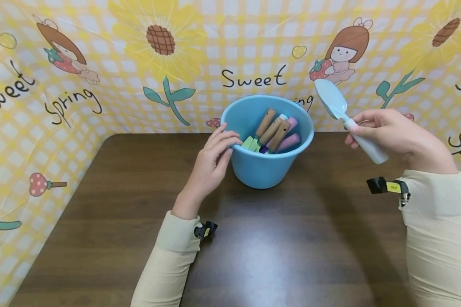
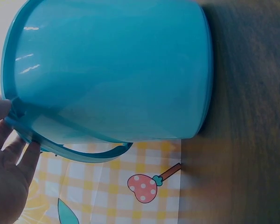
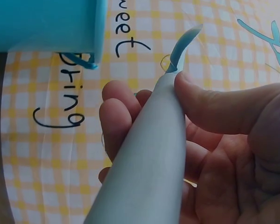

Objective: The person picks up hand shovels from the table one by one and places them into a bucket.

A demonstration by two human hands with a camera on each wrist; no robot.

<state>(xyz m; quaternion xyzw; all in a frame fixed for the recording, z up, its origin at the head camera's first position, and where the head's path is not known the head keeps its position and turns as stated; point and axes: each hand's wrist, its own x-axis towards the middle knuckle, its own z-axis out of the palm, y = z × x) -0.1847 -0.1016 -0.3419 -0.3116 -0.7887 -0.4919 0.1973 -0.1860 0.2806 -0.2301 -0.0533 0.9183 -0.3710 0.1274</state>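
Observation:
A light blue bucket [image 1: 264,170] stands on the table, tools inside with handles up: several brown ones [image 1: 278,137], plus purple handles [image 1: 289,142] and green parts [image 1: 249,143] lower down. My left hand [image 1: 212,164] grips its left rim, thumb and fingers on either side. In the left wrist view the bucket's carry handle [image 2: 91,157] hangs beside the fingers [image 2: 30,161]. Right of the bucket, raised above the table, my right hand [image 1: 392,130] holds a light blue trowel [image 1: 331,97] by its pale handle [image 3: 147,140]. Its blade points up and to the left.
The dark wooden table [image 1: 138,204] meets a yellow checked cloth backdrop [image 1: 199,55] right behind the bucket. The same cloth rises along the left side. A small black camera sits on each wrist, over cream sleeves [image 1: 438,238].

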